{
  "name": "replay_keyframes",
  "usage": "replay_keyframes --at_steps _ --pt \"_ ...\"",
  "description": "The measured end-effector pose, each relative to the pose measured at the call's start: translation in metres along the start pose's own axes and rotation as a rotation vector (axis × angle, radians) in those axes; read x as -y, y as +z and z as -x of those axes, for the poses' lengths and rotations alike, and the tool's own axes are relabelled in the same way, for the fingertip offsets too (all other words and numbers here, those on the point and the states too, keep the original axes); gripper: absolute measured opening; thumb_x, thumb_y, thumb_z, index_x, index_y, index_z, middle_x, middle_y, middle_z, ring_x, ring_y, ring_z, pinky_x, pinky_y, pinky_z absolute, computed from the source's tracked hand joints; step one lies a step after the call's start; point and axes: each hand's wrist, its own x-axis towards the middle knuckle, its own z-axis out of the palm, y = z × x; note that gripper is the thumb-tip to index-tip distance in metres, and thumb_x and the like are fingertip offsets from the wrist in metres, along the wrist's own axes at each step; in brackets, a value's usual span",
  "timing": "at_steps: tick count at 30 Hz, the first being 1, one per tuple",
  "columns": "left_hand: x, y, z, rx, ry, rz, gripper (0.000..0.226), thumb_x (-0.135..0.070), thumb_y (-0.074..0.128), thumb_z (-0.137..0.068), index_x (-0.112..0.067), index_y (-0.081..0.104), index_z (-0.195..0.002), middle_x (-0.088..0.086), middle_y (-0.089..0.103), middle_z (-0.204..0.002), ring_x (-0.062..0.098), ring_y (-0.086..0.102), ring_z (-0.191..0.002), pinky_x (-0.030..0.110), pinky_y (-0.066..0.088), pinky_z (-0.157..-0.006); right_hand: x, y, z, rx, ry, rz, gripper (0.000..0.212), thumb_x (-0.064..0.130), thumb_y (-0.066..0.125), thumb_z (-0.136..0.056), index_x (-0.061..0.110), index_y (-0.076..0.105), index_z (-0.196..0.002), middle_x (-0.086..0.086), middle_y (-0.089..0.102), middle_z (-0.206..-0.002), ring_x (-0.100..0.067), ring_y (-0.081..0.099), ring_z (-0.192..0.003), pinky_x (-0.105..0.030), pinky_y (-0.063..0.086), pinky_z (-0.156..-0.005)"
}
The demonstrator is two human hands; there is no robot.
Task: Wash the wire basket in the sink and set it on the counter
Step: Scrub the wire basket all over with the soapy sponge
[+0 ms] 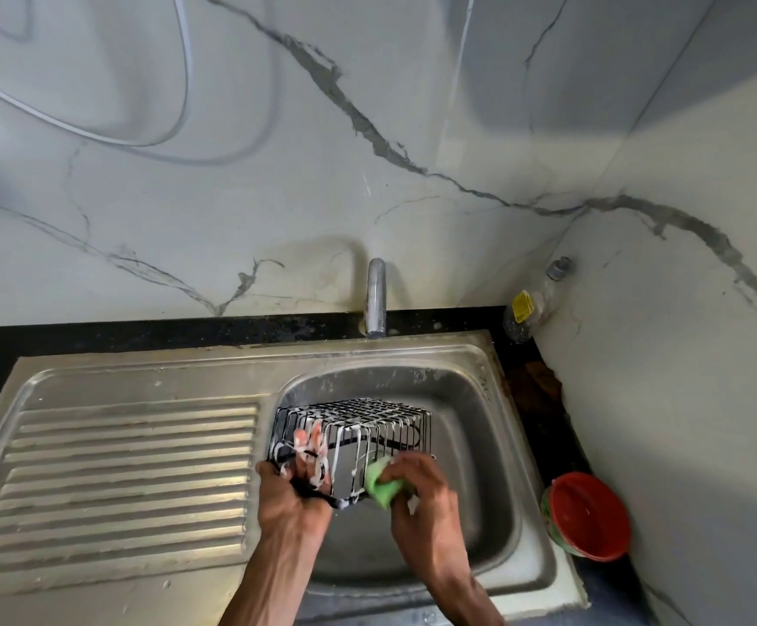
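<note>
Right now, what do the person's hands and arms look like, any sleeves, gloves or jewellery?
Both forearms are bare: no sleeves, gloves, watch or rings visible. White soap foam clings to the left hand fingers; the right hand shows a little foam too.

Over the sink (494, 445), left hand (293, 494) grips the soapy wire basket (367, 422) while right hand (422, 499) presses a green sponge (379, 487) to it

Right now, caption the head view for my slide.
Left hand holds soapy black wire basket over steel sink; right hand scrubs with green sponge.
</note>
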Motion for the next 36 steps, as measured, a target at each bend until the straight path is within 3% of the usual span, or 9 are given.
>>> replay_keyframes --at_steps 3,8,11,16,23,26,29,32,36 --pt "-0.001 0.002 0.004 -0.026 0.019 0.024 0.054 -0.037 0.037 -0.113 -0.011 0.066 -0.076 0.019 0.078 -0.1 0.023 0.079 -0.075 0.027 0.063 -0.057 -0.01 -0.006 -0.001 0.054 -0.072 0.052 0.044 -0.014 0.061 -0.065 0.025 0.075 -0.08 0.018 0.067 -0.104 0.004 0.066 -0.099 -0.017 0.054 -0.085" --pt "0.008 -0.004 0.008 -0.071 -0.004 0.023 0.042 -0.037 0.032 -0.114 -0.009 0.064 -0.112 0.012 0.078 -0.083 0.022 0.078 -0.064 0.039 0.063 -0.07 -0.007 -0.019 -0.033 -0.143 -0.107 0.05 0.05 -0.023 0.063 -0.064 0.02 0.075 -0.087 0.008 0.069 -0.103 -0.007 0.067 -0.101 -0.018 0.054 -0.087" --pt "0.01 0.0 0.016 -0.075 -0.02 0.009 0.042 -0.035 0.031 -0.114 -0.008 0.063 -0.107 0.015 0.078 -0.077 0.024 0.078 -0.066 0.041 0.061 -0.076 -0.006 -0.013 -0.044 -0.116 -0.138 0.084 0.053 -0.024 0.061 -0.066 0.019 0.074 -0.093 0.006 0.068 -0.106 -0.012 0.065 -0.103 -0.023 0.056 -0.087" --pt "-0.001 0.005 0.012 -0.047 -0.03 0.047 0.05 -0.033 0.03 -0.114 -0.009 0.061 -0.084 0.017 0.079 -0.096 0.029 0.078 -0.096 0.033 0.06 -0.084 -0.007 -0.006 -0.022 -0.098 -0.167 0.072 0.05 -0.022 0.061 -0.063 0.018 0.072 -0.091 0.008 0.065 -0.108 -0.009 0.062 -0.107 -0.015 0.049 -0.09" --pt "-0.012 0.009 0.013 -0.067 -0.02 0.066 0.071 -0.032 0.027 -0.114 -0.014 0.057 -0.052 0.016 0.077 -0.107 0.027 0.079 -0.087 0.029 0.06 -0.047 -0.029 -0.009 0.005 -0.114 -0.18 0.035 0.046 -0.018 0.061 -0.062 0.018 0.073 -0.088 0.007 0.066 -0.106 -0.01 0.065 -0.107 -0.024 0.054 -0.091" --pt "-0.013 0.011 0.017 -0.075 -0.054 0.076 0.06 -0.034 0.028 -0.115 -0.008 0.071 -0.083 0.015 0.079 -0.091 0.026 0.08 -0.079 0.03 0.063 -0.056 -0.031 -0.017 -0.007 -0.242 -0.107 0.008 0.045 -0.019 0.067 -0.068 0.015 0.073 -0.096 0.006 0.065 -0.111 -0.009 0.064 -0.111 -0.027 0.055 -0.093" --pt "-0.014 0.017 0.025 -0.101 -0.09 0.099 0.043 -0.024 0.028 -0.114 -0.007 0.061 -0.093 0.018 0.078 -0.081 0.03 0.078 -0.07 0.038 0.06 -0.049 -0.029 -0.016 -0.014 -0.085 -0.207 0.017 0.038 0.003 0.08 -0.079 0.01 0.067 -0.114 0.0 0.059 -0.124 -0.016 0.057 -0.123 -0.035 0.054 -0.097" --pt "-0.019 0.025 0.033 -0.092 -0.1 0.06 0.04 -0.007 0.024 -0.108 -0.002 0.063 -0.098 0.02 0.077 -0.075 0.03 0.078 -0.063 0.035 0.061 -0.047 -0.032 -0.021 -0.022 0.07 -0.231 0.053 0.067 0.041 0.079 -0.084 0.011 0.053 -0.139 -0.005 0.048 -0.141 -0.021 0.047 -0.135 -0.037 0.049 -0.105" --pt "-0.018 0.021 0.041 -0.092 -0.081 0.049 0.04 0.0 0.021 -0.106 -0.001 0.06 -0.096 0.018 0.074 -0.064 0.029 0.074 -0.053 0.038 0.061 -0.046 -0.037 -0.025 -0.03 0.236 -0.278 0.121 0.08 0.049 0.072 -0.086 0.018 0.039 -0.152 -0.003 0.044 -0.148 -0.018 0.043 -0.138 -0.042 0.045 -0.108"
